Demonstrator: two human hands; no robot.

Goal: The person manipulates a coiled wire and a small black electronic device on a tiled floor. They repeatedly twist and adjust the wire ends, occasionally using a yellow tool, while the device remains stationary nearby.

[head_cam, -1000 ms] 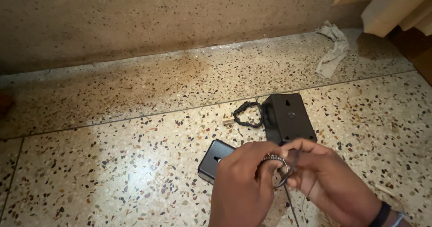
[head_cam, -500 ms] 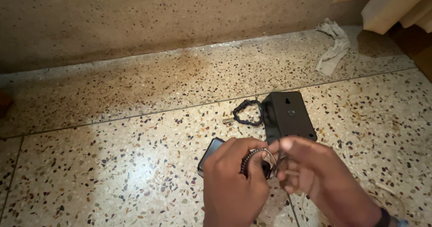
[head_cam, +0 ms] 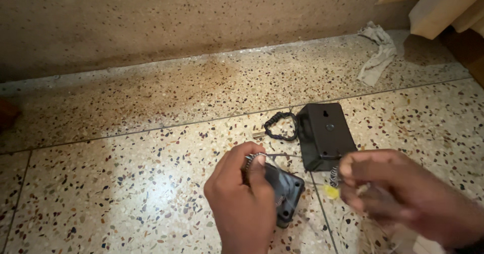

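Observation:
My left hand point(head_cam: 242, 198) is closed, pinching one end of a thin wire point(head_cam: 283, 155) above a small black plastic piece point(head_cam: 288, 193) on the floor. My right hand point(head_cam: 398, 198), blurred, grips the wire's other end, where a small metal coil point(head_cam: 334, 174) and a yellow bit point(head_cam: 331, 191) show beside the fingers. Between and just beyond the hands lies a black box point(head_cam: 322, 135), flat on the terrazzo floor, with a black coiled cord point(head_cam: 277, 125) at its left side.
A crumpled white cloth point(head_cam: 375, 57) lies at the far right near the terrazzo skirting wall point(head_cam: 201, 27). A pale curtain or fabric point(head_cam: 443, 7) hangs in the top right corner. Thin light wires point(head_cam: 373, 239) trail below my right hand.
My hands were together over the wire bundle and have pulled apart, the left going left and the right going right, stretching the wire between them. The view has shifted a little closer.

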